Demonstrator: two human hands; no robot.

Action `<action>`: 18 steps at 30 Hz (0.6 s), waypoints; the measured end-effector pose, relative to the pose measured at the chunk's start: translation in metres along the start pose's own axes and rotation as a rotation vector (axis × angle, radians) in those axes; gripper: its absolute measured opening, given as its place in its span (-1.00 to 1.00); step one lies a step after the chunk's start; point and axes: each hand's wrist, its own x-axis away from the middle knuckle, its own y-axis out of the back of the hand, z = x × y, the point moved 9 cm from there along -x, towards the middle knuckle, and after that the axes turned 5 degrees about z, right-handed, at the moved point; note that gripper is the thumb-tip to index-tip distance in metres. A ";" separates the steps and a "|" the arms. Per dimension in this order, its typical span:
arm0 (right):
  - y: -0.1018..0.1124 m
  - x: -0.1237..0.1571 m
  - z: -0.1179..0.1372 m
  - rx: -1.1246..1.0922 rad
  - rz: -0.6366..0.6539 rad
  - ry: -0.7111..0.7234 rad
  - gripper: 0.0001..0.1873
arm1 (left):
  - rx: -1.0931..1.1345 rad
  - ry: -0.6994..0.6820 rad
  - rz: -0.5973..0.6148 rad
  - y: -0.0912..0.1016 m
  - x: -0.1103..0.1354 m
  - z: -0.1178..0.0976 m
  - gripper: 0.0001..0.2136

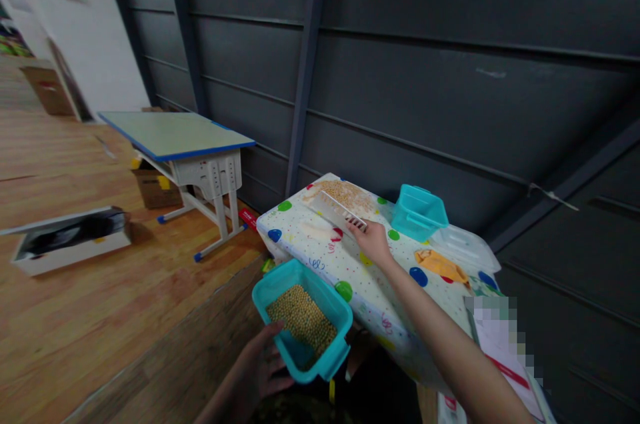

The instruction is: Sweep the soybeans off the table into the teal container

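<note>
My left hand [260, 361] grips the near left side of a teal plastic container [330, 297], thumb over its rim. It is held tilted in front of the table's near edge, with yellowish-green beans [300, 317] inside. My right hand [373, 241] is closed on the striped end of a long, flat, pale tool [333, 209] whose exact kind I cannot make out. The tool's far end lies beside a spread of tan grains or beans [343, 194] on the tablecloth. A fainter pale patch [316, 231] lies on the near side of the tool.
On the dotted tablecloth [300, 251] stand a second teal container [420, 214], a clear lid [465, 247] and an orange cloth [443, 267]. Papers [500, 337] lie at the right. A dark panelled wall [400, 91] rises behind; a desk [180, 134] and an open box [75, 244] are left.
</note>
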 end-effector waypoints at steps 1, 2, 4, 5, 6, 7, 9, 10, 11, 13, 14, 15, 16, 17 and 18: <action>0.001 -0.005 -0.004 -0.002 0.006 -0.011 -0.55 | 0.002 0.007 0.001 0.000 0.000 0.001 -0.46; 0.001 -0.009 -0.007 -0.002 0.018 -0.014 -0.51 | 0.002 0.008 0.012 -0.001 0.000 0.001 -0.46; -0.002 -0.014 -0.009 0.009 0.048 -0.005 -0.52 | -0.002 -0.002 0.050 -0.004 0.000 0.000 -0.47; -0.005 -0.016 -0.008 0.027 0.065 0.000 -0.54 | -0.010 -0.008 0.062 -0.005 0.000 -0.001 -0.48; -0.008 -0.018 -0.006 0.053 0.081 0.006 -0.57 | -0.020 -0.011 0.067 -0.005 0.001 -0.002 -0.49; -0.011 -0.018 -0.003 0.083 0.097 0.012 -0.61 | -0.030 -0.007 0.065 -0.006 0.002 -0.003 -0.51; -0.018 -0.019 0.004 0.145 0.133 0.024 -0.67 | -0.042 0.002 0.064 -0.008 0.006 -0.004 -0.53; -0.022 -0.018 0.008 0.173 0.157 0.033 -0.68 | -0.042 -0.001 0.070 -0.009 0.009 -0.006 -0.55; -0.026 -0.017 0.011 0.199 0.180 0.043 -0.68 | -0.040 -0.007 0.075 -0.011 0.012 -0.008 -0.57; -0.034 -0.012 0.018 0.252 0.224 0.067 -0.69 | -0.033 -0.024 0.076 -0.014 0.018 -0.011 -0.61; -0.037 -0.009 0.021 0.276 0.243 0.082 -0.69 | -0.029 -0.033 0.073 -0.014 0.020 -0.013 -0.62; -0.039 -0.005 0.025 0.297 0.258 0.100 -0.69 | -0.023 -0.039 0.071 -0.014 0.021 -0.013 -0.61; -0.042 -0.002 0.028 0.316 0.269 0.116 -0.68 | -0.018 -0.043 0.069 -0.014 0.021 -0.013 -0.59; -0.044 0.002 0.031 0.333 0.280 0.130 -0.67 | -0.012 -0.046 0.069 -0.013 0.020 -0.013 -0.57; -0.046 0.005 0.034 0.349 0.290 0.141 -0.66 | -0.008 -0.046 0.067 -0.012 0.018 -0.012 -0.55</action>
